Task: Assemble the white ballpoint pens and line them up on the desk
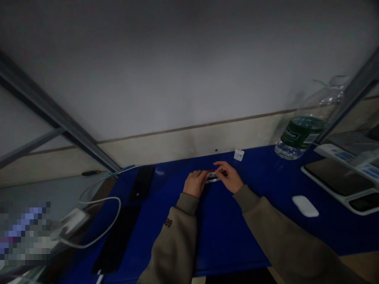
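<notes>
My left hand [195,184] rests low over the blue tabletop [177,232], its fingers bent and closed on the left end of a small whitish object [212,174]. A bit of red shows along the far edge of that object, which is too small and dim to name. At its right end my right hand [229,176] pinches with thumb and fingertips, the index finger partly raised. Just below the object lies a thin pale strip [212,180], and I cannot tell whether it is a separate piece. Fingers hide both ends.
A white charger plug [239,154] stands near the wall. To the right are a large water bottle [302,130], a white rounded object [305,206] and a dark-topped white device [340,177]. Two dark phone-like slabs [142,181] [120,238] and a white cable [120,209] lie left.
</notes>
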Available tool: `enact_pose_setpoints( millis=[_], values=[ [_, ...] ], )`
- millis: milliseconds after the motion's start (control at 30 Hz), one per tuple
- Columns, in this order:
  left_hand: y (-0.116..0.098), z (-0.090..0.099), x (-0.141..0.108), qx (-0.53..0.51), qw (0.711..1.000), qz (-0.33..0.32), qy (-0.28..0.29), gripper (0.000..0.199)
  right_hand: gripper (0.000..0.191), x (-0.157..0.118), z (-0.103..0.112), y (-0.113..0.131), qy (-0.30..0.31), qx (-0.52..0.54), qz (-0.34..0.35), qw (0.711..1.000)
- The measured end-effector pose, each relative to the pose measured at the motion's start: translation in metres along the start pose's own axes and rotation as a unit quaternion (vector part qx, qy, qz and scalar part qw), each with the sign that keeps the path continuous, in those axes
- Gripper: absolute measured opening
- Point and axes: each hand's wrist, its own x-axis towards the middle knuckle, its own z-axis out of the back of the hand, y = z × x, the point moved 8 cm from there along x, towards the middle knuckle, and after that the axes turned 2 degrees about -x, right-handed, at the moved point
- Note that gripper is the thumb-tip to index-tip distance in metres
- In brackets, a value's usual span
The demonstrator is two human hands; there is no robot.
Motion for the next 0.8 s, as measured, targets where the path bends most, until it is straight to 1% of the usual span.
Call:
enact_pose_setpoints(
  millis=[100,233,300,400,533,667,800],
  values=[
    [0.000,0.001,-0.001,0.002,1.000,0.004,0.003,0.033,0.034,-0.001,-0.001,0.008,0.003,-0.001,0.025,1.000],
    [0.001,-0.003,-0.001,-0.007,1.000,-0.002,0.002,0.033,0.030,-0.001,-0.004,0.000,0.016,-0.002,-0.009,1.000],
    [0.002,-0.006,-0.001,-0.010,1.000,0.000,0.003,0.032,0.031,-0.001,-0.003,-0.004,0.009,-0.003,-0.014,1.000],
    [0.004,-0.006,-0.002,-0.012,1.000,0.012,0.005,0.032,0.033,0.000,0.002,-0.002,-0.014,0.002,0.008,1.000],
    [0.004,-0.002,-0.001,-0.010,1.000,0.021,0.012,0.031,0.031,0.001,0.004,0.001,-0.011,0.016,0.015,1.000],
    [0.001,-0.001,0.001,-0.005,1.000,0.013,0.023,0.026,0.026,0.001,0.006,-0.001,-0.017,0.012,-0.004,1.000],
    [-0.001,0.003,0.000,-0.035,0.999,0.020,0.014,0.024,0.026,0.003,0.010,-0.001,-0.027,0.059,-0.023,0.998]
  ],
)
